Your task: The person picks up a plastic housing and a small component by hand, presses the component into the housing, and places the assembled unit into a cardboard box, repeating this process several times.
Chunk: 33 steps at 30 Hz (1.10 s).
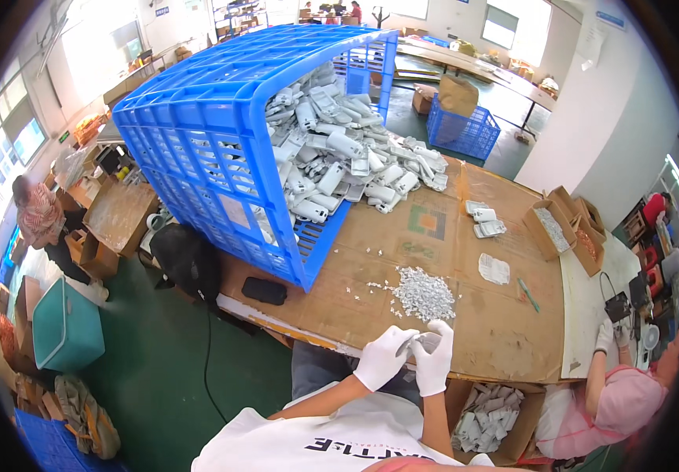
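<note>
My left hand (382, 358) and my right hand (435, 358) wear white gloves and meet at the near edge of the cardboard-covered table (434, 236). Between them they hold one small grey-white plastic part (420, 341). Just beyond my fingers lies a heap of small white pieces (421, 294). A big blue crate (221, 134) lies tipped on its side at the back left, spilling a pile of white plastic parts (339, 157) across the table.
A black object (264, 290) lies by the crate's near corner. A few white parts (484, 220), a clear bag (494, 269) and open cardboard boxes (550, 228) sit to the right. A box of parts (487, 421) stands under the table. A person in pink (615, 393) works at the right.
</note>
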Available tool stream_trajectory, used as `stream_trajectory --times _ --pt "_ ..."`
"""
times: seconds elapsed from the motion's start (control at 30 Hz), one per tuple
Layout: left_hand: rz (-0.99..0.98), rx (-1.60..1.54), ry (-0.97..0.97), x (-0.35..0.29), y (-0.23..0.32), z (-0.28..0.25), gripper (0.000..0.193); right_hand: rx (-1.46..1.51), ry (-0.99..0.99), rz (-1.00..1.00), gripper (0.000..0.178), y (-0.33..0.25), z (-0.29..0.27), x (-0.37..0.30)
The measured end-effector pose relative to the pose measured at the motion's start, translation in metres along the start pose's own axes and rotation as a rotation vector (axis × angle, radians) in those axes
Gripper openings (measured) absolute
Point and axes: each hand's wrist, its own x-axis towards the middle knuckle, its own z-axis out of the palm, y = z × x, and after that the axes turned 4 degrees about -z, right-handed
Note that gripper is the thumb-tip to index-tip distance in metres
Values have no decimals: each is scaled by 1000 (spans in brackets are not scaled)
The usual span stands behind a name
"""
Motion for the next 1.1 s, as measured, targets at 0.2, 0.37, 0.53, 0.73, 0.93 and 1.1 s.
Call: stream_trajectory --times 0.2,0.37,0.53,0.73,0.93,1.1 --pt "77 -44 -89 -7 4 -5 32 297 -263 425 30 11 -17 -14" --pt "2 -96 -49 -14 -6 7 25 -82 -271 97 37 9 -13 -26" --pt "-58 -89 -65 -13 -7 11 20 -162 -274 71 43 12 -13 -29" --pt "-110 -94 -67 -12 -1 11 16 -130 -261 125 41 12 -17 -29" --pt "-62 -96 -30 -26 1 14 16 -71 -236 122 37 12 -19 -38" --pt "-15 -116 -39 -22 9 17 43 92 -120 294 36 10 -14 -26"
